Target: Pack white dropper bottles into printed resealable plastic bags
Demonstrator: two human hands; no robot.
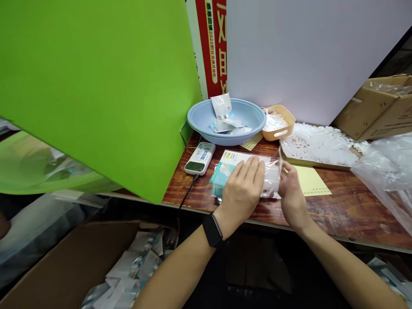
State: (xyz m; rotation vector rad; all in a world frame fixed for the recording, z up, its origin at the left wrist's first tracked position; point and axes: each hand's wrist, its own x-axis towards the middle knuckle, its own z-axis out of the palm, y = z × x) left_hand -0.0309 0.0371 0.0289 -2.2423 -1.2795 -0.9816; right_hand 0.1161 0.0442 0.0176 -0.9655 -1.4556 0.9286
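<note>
On the wooden table lies a clear plastic packet with a printed white and teal card showing at its left. My left hand, with a black band on the wrist, rests flat across the packet, fingers stretched out together. At the packet's right end, my right hand pinches the clear plastic edge between thumb and fingers; part of that grip is hidden. A yellow sticker sheet lies behind and to the right of my right hand. Left of the card sits a white device with a cable.
Behind stand a blue basin holding packets, an orange basket of white pieces and a tray of white bits. A cardboard box and plastic bag are right. A green board rises left; below is a packet-filled box.
</note>
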